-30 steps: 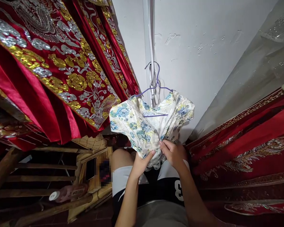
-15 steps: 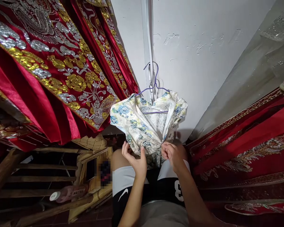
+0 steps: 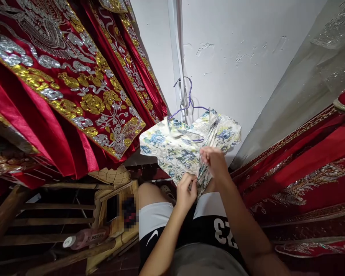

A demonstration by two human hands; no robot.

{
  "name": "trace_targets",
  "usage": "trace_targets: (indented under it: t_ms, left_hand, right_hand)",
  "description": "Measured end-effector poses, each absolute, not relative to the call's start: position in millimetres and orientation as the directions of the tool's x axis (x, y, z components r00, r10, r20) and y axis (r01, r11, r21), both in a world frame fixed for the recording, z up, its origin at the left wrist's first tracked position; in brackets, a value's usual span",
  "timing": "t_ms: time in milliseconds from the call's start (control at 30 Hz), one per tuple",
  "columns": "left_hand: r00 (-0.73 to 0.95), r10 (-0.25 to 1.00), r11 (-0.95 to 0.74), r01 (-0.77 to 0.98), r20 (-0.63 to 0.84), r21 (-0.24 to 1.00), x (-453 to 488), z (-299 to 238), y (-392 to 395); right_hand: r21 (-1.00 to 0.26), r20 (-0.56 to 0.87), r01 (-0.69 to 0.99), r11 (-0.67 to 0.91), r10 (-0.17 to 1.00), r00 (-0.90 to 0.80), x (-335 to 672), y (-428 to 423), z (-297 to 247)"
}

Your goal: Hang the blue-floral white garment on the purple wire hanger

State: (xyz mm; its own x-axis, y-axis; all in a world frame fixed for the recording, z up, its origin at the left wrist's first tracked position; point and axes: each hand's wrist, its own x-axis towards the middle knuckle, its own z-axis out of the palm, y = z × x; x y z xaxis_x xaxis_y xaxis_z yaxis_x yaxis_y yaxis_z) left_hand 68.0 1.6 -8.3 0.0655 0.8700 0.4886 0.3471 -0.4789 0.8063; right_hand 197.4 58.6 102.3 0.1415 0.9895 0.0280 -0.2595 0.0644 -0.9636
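Note:
A short-sleeved floral shirt, white with blue and yellow flowers, hangs on a purple wire hanger before my knees. My left hand pinches the lower part of the shirt's front edge between thumb and fingers. Higher up along the same front edge is my right hand, fingers closed at the edge and slightly blurred. Whatever small part of the shirt's edge lies in those fingertips is hidden. Above the right hand the neckline stands open, showing a piece of the hanger's bar.
Red garments with gold and silver sequins hang at the left, and more red embroidered cloth at the right. A metal strip runs down the white wall. Lower left, a wooden bench holds a pink bottle and a phone.
My right hand has moved up along the shirt's front edge, and the neck opening has narrowed. My left hand has moved right and closed on the lower front edge.

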Motion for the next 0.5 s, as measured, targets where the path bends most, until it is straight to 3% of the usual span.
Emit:
trace_targets:
  t_ms: [167, 300, 400, 500]
  left_hand:
    - [0.203, 0.89, -0.449, 0.547, 0.408, 0.707, 59, -11, 11]
    - [0.294, 0.902, -0.432, 0.648, 0.317, 0.628, 45, -5, 21]
    - [0.301, 0.854, -0.517, 0.568, 0.423, 0.64, 35, 25, 35]
    - [0.136, 0.741, -0.63, 0.48, 0.658, 0.61, 28, 79, 56]
  right_hand:
    - [-0.924, 0.16, -0.322, 0.208, 0.972, 0.171, 198, 103, 160]
    - [-0.923, 0.221, -0.296, 0.245, 0.969, 0.114, 191, 105, 171]
    - [-0.941, 0.23, -0.243, 0.235, 0.972, 0.049, 186, 97, 163]
    - [-0.943, 0.268, -0.201, 0.266, 0.963, 0.02, 185, 91, 157]
